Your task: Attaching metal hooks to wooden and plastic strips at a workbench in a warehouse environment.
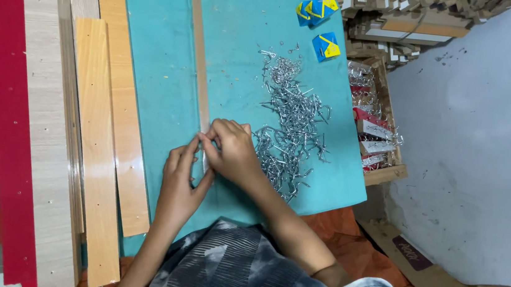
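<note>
Wooden strip (199,63): left hand (180,183) and right hand (233,151) pinch its near end. Loose metal hooks (291,125) at three o'clock; a nudge could scatter them.

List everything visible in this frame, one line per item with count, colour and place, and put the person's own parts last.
work surface: one, teal, fills the middle of the view
thin strip: one, pale wood, runs from the top edge down the surface to the hands
boards: several, orange-tan and light grey wood grain, lying lengthwise on the left
red board: one, far left, beside the grey one
metal hooks: a large loose pile, silver, right of the hands
small boxes: about three, blue and yellow, top of the surface
wooden tray: one, at the right edge, holding clear packets with red and white labels
left hand: on the strip's near end
right hand: fingers pinching at the strip; grip contents too small to tell
</note>
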